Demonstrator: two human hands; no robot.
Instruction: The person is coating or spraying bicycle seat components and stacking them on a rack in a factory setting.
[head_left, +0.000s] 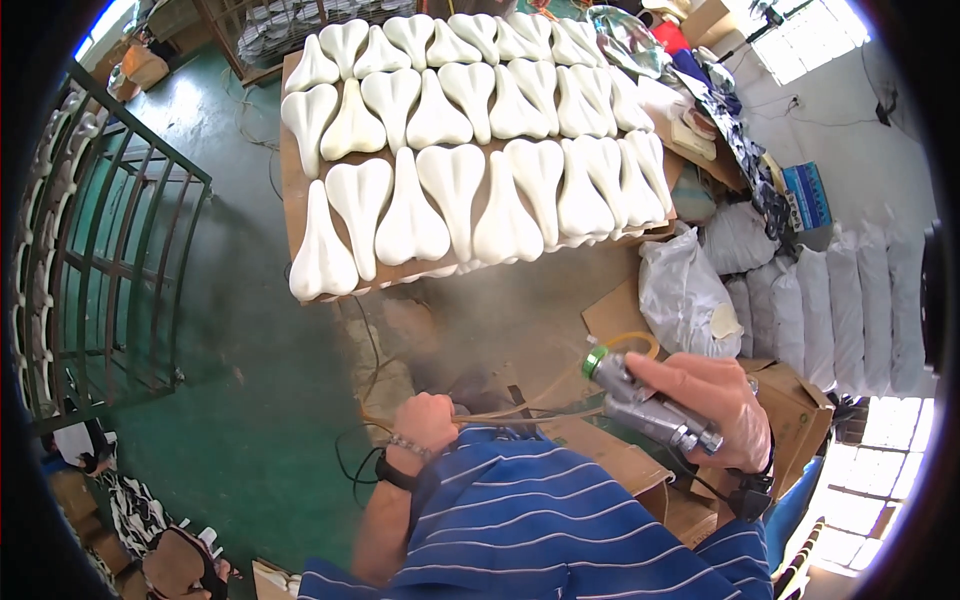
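Observation:
My right hand (715,405) is wrapped around a metal spray gun (650,408) with a green ring at its front, which points toward the upper left. My left hand (424,422) is closed in front of my body around a thin yellowish air hose (495,412). A faint haze hangs between the gun and a cardboard-topped stand (292,215) in front of me. White bicycle saddle shapes (455,195) lie on it in three rows, their narrow noses turned alternately toward me and away. More of them show beneath the front edge.
A green metal rack (130,210) stands at the left. On the right are a white plastic sack (690,285), stacked white bags (830,300) and an opened cardboard box (800,410). A dark cable (372,350) trails over the floor near my left hand.

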